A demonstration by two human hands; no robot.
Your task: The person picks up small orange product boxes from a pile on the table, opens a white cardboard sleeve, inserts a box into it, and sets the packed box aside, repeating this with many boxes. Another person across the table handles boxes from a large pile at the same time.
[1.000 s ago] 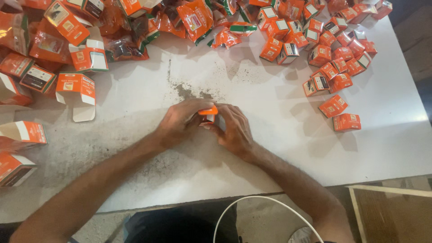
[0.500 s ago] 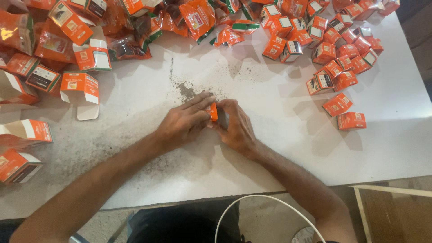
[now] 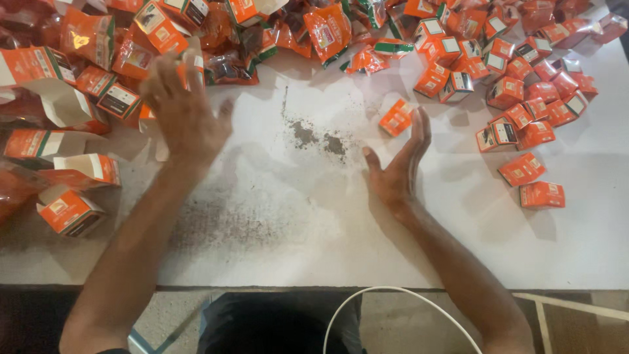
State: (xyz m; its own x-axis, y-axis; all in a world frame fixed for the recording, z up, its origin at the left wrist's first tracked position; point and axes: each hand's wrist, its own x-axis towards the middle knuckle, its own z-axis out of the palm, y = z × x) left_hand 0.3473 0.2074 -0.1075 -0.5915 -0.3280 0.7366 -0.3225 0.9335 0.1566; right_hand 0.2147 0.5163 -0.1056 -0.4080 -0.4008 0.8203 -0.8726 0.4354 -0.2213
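**Both hands open over the white table, a small box just off the right fingertips**

From my remote view I see the left hand spread wide with its fingers apart, raised over the left side of the table and holding nothing. It is a little blurred. Its fingertips reach over the edge of the heap of larger orange cartons that crowds the left side, but I cannot tell whether they touch any of them.

The right hand is also released: palm turned inward, fingers straight and together, thumb out to the left, standing on its edge above the table. Right at its fingertips is one small orange box, tilted, apart from the other boxes. I cannot tell whether the fingertips touch it or whether it rests flat on the table.

Between the two hands, a patch of dark crumbs is scattered on the white surface, with a fainter dusting nearer to me.

To the right of the right hand, a spread of small orange boxes lies across the upper right of the table, with two of them lower down and a bit apart from the rest. Along the far edge sit shiny orange pouches mixed in with the cartons. A white cable curves below the near edge of the table.
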